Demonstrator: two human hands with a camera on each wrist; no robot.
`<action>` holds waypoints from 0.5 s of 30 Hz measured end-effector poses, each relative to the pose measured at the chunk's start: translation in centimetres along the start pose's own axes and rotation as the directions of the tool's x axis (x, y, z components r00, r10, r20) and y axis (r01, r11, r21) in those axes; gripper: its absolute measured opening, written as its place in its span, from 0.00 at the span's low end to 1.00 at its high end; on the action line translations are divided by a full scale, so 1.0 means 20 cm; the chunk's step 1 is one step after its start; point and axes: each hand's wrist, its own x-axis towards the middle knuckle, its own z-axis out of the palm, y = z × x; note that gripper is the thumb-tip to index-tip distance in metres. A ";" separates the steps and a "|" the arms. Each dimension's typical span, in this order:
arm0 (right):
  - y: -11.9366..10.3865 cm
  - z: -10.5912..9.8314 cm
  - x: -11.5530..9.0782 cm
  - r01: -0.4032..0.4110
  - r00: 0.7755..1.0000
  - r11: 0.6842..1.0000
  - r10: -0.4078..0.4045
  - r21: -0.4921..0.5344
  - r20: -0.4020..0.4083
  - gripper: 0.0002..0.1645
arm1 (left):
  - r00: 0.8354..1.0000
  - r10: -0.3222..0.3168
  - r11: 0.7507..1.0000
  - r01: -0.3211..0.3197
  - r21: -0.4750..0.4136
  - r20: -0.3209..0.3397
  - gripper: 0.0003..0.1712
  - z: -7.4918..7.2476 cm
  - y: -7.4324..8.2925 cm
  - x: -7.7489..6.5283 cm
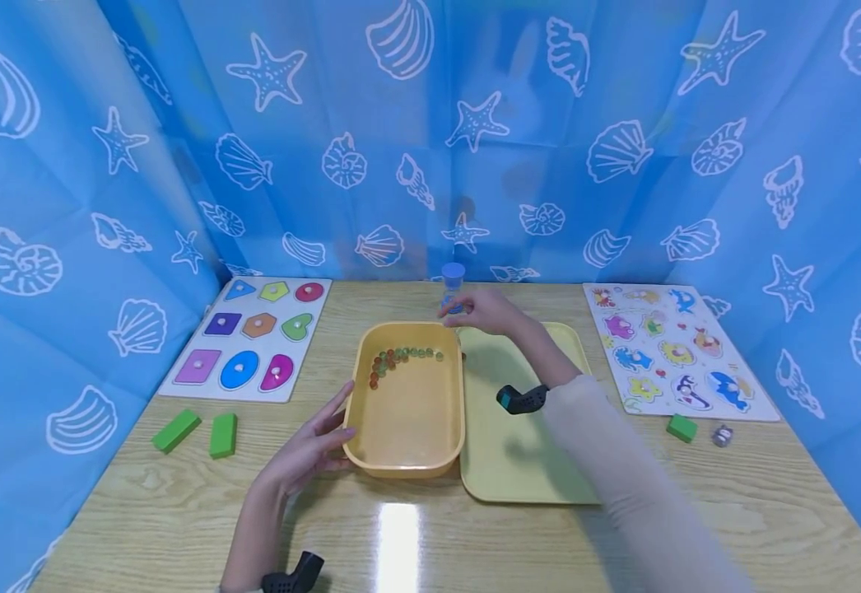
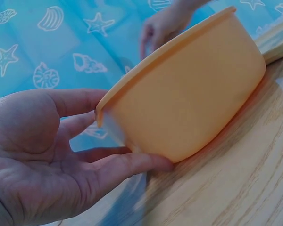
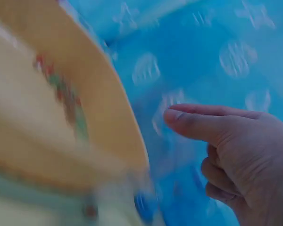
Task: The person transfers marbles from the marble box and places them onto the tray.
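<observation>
An orange plastic basin [image 1: 404, 420] stands mid-table with several small red and green marbles [image 1: 389, 360] along its far left inner side. My left hand [image 1: 312, 453] holds the basin's left side, thumb at the rim and fingers spread along the outer wall. Beyond the far right corner of the basin, my right hand [image 1: 486, 313] hovers with thumb and index fingertips together. The right wrist view shows its other fingers curled, and no object shows between the fingertips. Right behind this hand is a clear bottle with a blue top [image 1: 453, 272], partly hidden.
A pale yellow tray [image 1: 519, 461] lies right of the basin, under the right arm. Shape puzzle board [image 1: 253, 342] at left, sea-animal puzzle board [image 1: 675, 350] at right. Green blocks [image 1: 223, 435] lie at left; another green block [image 1: 681, 428] and a small grey figure [image 1: 723, 436] at right.
</observation>
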 end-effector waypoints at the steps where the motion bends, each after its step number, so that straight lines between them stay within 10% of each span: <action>1: -0.05 0.02 0.03 0.033 0.999 0.999 -0.033 0.001 0.034 0.13 | 1.000 0.002 1.000 -0.002 -0.001 0.002 0.39 0.00 0.00 0.00; 15: -0.25 0.41 0.24 0.137 0.958 0.989 -0.120 -0.047 0.261 0.11 | 1.000 0.006 1.000 -0.005 -0.008 0.023 0.39 -0.01 -0.01 0.00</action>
